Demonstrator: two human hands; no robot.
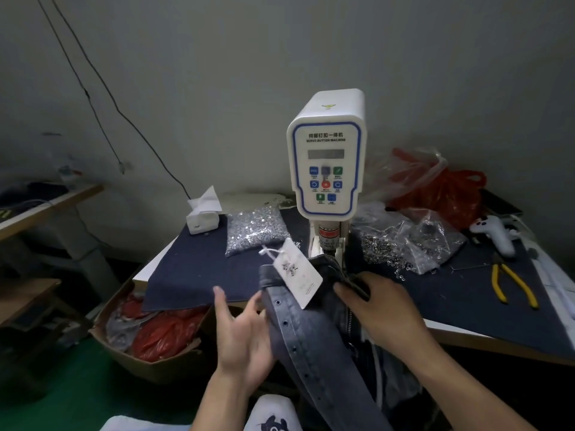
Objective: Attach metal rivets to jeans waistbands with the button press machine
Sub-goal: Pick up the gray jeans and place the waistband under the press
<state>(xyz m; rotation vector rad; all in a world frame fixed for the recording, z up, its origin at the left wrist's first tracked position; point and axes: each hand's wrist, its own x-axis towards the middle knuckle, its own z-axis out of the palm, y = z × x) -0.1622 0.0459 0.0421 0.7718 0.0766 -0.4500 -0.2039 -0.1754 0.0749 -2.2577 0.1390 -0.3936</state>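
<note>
bare blue cloth [186,275] left of press [326,157], rivet bags [255,228] behind, pliers [510,284] right

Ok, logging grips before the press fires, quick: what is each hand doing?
Left hand: open, fingers straight, beside the jeans.
Right hand: grips the jeans waistband.

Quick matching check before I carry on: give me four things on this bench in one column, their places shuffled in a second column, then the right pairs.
Things:
1. pliers
2. tissue pack
3. hang tag
4. cardboard box

Places:
A. on the floor, left of the table
B. on the jeans, in front of the button machine
C. right side of the table
D. back left of the table

Pairs: 1-C, 2-D, 3-B, 4-A
</note>
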